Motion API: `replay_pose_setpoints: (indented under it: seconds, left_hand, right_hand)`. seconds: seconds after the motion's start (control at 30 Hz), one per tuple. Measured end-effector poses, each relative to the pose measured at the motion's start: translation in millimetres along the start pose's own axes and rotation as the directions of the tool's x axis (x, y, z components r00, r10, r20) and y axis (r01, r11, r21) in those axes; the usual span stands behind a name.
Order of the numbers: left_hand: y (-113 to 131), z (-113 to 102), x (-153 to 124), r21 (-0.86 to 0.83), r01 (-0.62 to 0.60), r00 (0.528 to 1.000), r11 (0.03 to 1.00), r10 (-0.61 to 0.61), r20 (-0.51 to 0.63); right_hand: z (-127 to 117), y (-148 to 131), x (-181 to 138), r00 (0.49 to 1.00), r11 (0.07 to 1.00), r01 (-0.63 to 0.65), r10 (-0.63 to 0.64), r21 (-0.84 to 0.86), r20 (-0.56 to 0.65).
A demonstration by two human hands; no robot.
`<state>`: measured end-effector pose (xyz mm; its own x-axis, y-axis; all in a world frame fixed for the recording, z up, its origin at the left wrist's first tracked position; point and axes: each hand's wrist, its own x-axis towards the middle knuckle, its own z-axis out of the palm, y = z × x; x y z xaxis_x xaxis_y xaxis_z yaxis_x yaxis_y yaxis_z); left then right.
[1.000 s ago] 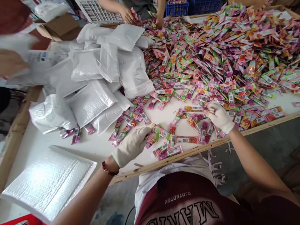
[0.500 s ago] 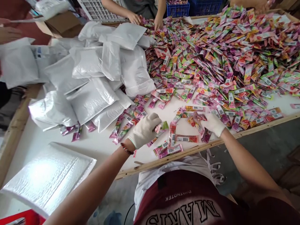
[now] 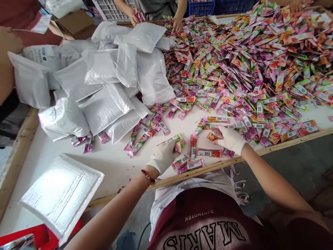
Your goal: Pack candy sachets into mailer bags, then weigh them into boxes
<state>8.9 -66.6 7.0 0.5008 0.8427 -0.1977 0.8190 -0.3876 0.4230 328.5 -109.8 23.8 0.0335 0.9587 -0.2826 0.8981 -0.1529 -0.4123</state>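
Note:
My gloved left hand is closed around a few stick sachets, whose green and pink ends stick out past the fingers. To its right, my gloved right hand pinches a reddish sachet just above the white tabletop. Between the hands lie loose sachets, among them an upright red one and a flat orange-red one. More purple and green sachets lie beyond my left hand, beside the stuffed white mailer bags.
A large heap of mixed sachets covers the far right. A flat silvery bubble mailer lies at lower left over a red object. Co-workers' hands are across the table. A wooden rim edges the tabletop.
My left hand has come slightly nearer the table's front edge, still gripping sachets. My right hand has shifted slightly left. A co-worker's hand opposite has moved left, holding a pink sachet.

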Motion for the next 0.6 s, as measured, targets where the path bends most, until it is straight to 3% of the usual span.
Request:
replay_pose_setpoints:
  seconds: [0.1, 0.23, 0.3, 0.37, 0.47, 0.53, 0.6]
  left_hand:
    - [7, 3, -4, 0.079, -0.027, 0.999, 0.997, 0.028, -0.017]
    - [-5, -23, -15, -0.047, -0.147, 0.978, 0.988, 0.138, -0.158]
    - [-16, -41, -19, -0.088, -0.126, 0.965, 0.988, 0.101, -0.242]
    - [-26, -53, -17, -0.101, -0.072, 0.959, 0.992, 0.041, -0.279]
    - [-31, -54, -1, -0.101, -0.047, 0.972, 0.994, 0.022, -0.234]
    - [-28, -46, 16, -0.016, -0.016, 0.994, 1.0, 0.014, -0.106]
    - [-23, -36, 32, 0.122, 0.011, 1.0, 0.992, -0.013, 0.018]
  right_hand:
    - [8, -2, 3, 0.995, 0.982, -0.049, 0.065, -0.184, 0.081]
    - [-5, 15, -4, 0.985, 0.969, 0.162, -0.149, 0.185, -0.082]
    - [-18, 18, -5, 0.957, 0.895, 0.274, -0.218, 0.353, -0.189]
    - [-27, 11, 1, 0.935, 0.866, 0.336, -0.258, 0.371, -0.244]
    - [-28, -19, 21, 0.902, 0.891, 0.425, -0.403, 0.157, -0.154]
    - [-19, -44, 40, 0.88, 0.876, 0.474, -0.474, -0.088, 0.022]
    - [-7, -63, 57, 0.879, 0.819, 0.476, -0.436, -0.32, 0.191]
